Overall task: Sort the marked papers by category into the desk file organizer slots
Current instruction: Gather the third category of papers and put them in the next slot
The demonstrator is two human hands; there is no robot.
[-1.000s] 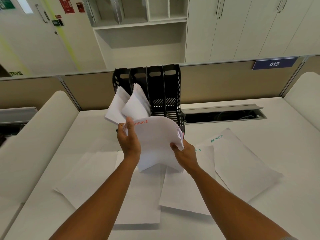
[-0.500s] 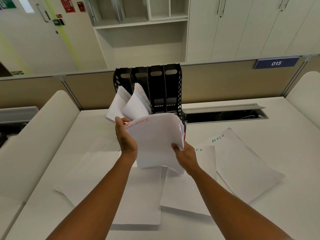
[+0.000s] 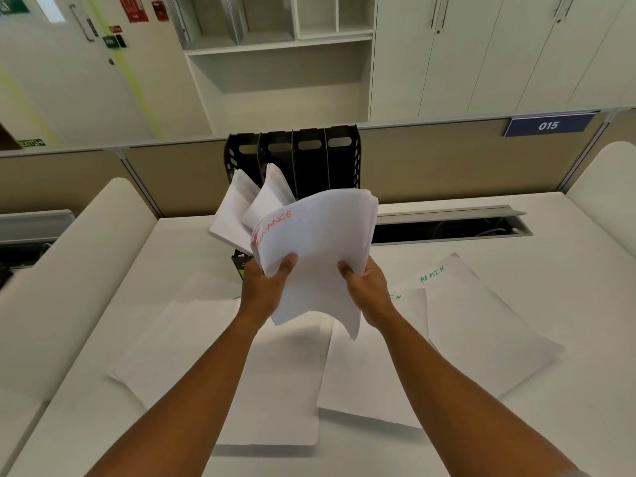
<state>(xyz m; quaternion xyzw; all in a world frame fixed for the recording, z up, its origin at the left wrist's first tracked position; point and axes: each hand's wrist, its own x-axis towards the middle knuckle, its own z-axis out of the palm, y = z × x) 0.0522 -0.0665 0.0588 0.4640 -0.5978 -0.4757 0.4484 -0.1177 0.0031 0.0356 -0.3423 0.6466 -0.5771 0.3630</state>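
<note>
A curved stack of white papers marked FINANCE in red is held up in front of the black desk file organizer. My left hand grips its lower left edge and my right hand grips its lower right edge. The stack hides the organizer's front. White papers lean out of the two left slots; the two right slots look empty at the top. Sheets marked ADMIN in green lie flat on the desk.
Several loose white sheets are spread over the white desk below my arms. An open cable trough runs along the back right. A beige partition stands behind the organizer, and padded white dividers flank both sides.
Both hands have slid down to the stack's lower edge, and the FINANCE stack has risen and tilted toward the organizer's right slots.
</note>
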